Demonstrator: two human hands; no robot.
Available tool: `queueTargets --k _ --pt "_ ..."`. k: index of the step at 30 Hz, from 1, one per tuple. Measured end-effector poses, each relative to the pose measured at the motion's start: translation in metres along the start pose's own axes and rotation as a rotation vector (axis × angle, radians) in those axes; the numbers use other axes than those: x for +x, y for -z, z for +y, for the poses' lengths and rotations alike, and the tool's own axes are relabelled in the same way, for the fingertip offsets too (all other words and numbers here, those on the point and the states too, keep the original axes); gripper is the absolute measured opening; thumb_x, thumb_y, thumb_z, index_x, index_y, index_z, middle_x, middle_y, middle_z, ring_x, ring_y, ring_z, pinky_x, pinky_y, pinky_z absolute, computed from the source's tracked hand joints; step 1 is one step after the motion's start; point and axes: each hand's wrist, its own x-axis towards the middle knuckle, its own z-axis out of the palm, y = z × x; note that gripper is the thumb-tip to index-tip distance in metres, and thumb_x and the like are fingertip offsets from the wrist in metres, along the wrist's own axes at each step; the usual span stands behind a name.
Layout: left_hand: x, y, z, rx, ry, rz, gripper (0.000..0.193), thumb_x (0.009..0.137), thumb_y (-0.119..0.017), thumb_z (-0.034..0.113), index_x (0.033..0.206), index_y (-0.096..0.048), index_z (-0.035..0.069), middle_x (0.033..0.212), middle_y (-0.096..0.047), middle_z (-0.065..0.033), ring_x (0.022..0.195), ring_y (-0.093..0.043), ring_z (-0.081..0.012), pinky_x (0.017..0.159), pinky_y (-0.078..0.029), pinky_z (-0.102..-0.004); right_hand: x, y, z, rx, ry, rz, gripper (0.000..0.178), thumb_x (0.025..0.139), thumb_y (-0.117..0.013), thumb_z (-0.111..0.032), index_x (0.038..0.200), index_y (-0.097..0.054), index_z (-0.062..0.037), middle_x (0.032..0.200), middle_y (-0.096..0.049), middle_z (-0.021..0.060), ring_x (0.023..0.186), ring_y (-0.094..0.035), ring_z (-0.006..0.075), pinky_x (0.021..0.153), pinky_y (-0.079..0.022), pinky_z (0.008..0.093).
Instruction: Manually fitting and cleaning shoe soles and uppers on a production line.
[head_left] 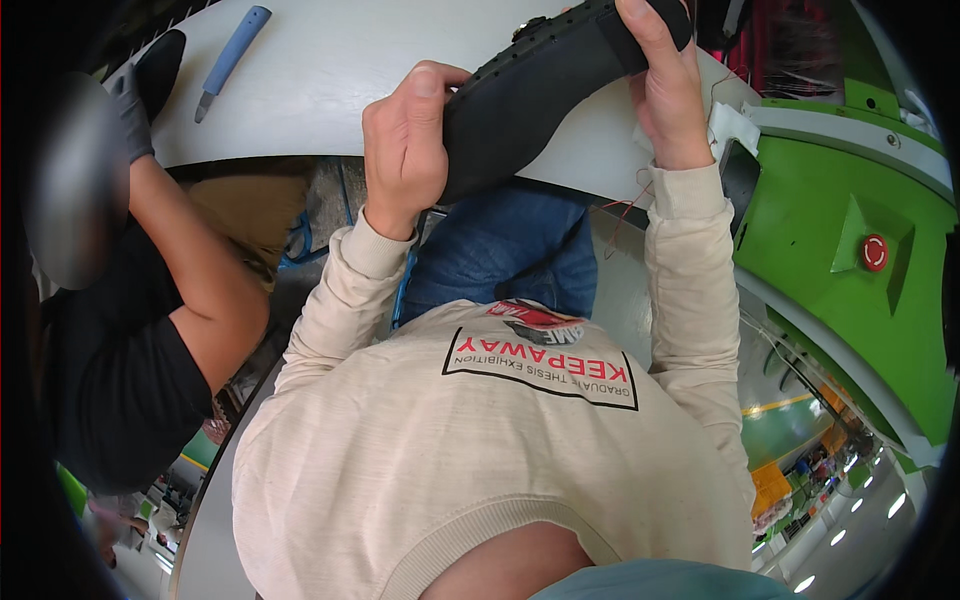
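Note:
A black shoe (530, 105) is held up over the table's near edge, its smooth dark sole turned toward me. Small studs or holes run along its far edge. My left hand (408, 140) grips the wide end, thumb on the near face and fingers behind it. At the narrower end, up and to the right, my right hand (668, 90) is wrapped round the shoe with its thumb across it. The fingers behind the shoe are mostly hidden.
A blue-handled knife (235, 60) lies on the white table (320, 90). At left, a co-worker's gloved hand (132, 115) touches a dark sole-shaped piece (160, 72). A green machine (830, 220) with a red button (875, 252) stands at right. Thin reddish threads (628, 208) hang near it.

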Motion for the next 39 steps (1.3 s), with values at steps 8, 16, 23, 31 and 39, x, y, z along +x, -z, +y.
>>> queueTargets --k 8,16,23,31,39 --pt "0.005 0.016 -0.013 -0.499 0.202 0.056 0.087 0.116 -0.020 0.063 0.110 -0.071 -0.006 0.090 -0.074 -0.0128 0.082 -0.070 -0.0163 0.076 -0.054 -0.0275 0.006 0.034 0.029 0.080 0.004 -0.034 0.039 0.102 -0.077 -0.035 0.129 -0.065 -0.0108 0.121 -0.075 0.0121 0.112 -0.072 0.0205 0.100 -0.057 0.0353" --pt "-0.005 0.017 -0.009 -0.454 0.259 0.069 0.088 0.116 -0.020 0.063 0.106 -0.074 -0.006 0.091 -0.074 -0.0101 0.084 -0.067 -0.0133 0.080 -0.053 -0.0265 0.000 0.034 0.033 0.118 -0.008 0.051 0.037 0.103 -0.075 -0.039 0.128 -0.065 -0.0138 0.120 -0.075 0.0076 0.111 -0.071 0.0181 0.101 -0.056 0.0350" --pt "-0.041 0.019 0.012 -0.237 0.298 0.027 0.078 0.119 -0.022 0.055 0.111 -0.069 -0.006 0.088 -0.074 -0.0108 0.069 -0.065 -0.0141 0.067 -0.052 -0.0264 0.001 0.040 0.035 0.148 -0.025 0.038 0.034 0.104 -0.074 -0.039 0.127 -0.067 -0.0149 0.116 -0.075 0.0039 0.109 -0.072 0.0151 0.097 -0.056 0.0328" --pt "-0.059 0.006 0.012 -0.458 0.314 0.079 0.058 0.120 -0.031 0.043 0.101 -0.066 -0.001 0.079 -0.074 -0.0100 0.060 -0.068 -0.0115 0.050 -0.050 -0.0239 0.010 0.033 0.037 0.191 -0.040 0.053 0.035 0.103 -0.074 -0.040 0.126 -0.069 -0.0139 0.117 -0.076 0.0056 0.108 -0.073 0.0167 0.098 -0.056 0.0343" --pt "-0.053 0.002 0.013 -0.438 0.363 0.113 0.057 0.118 -0.038 0.046 0.096 -0.066 0.001 0.070 -0.071 -0.0114 0.047 -0.060 -0.0110 0.044 -0.045 -0.0245 0.004 0.038 0.033 0.141 -0.094 0.120 0.045 0.103 -0.072 -0.049 0.131 -0.069 -0.0145 0.117 -0.075 0.0015 0.110 -0.071 0.0160 0.100 -0.053 0.0344"
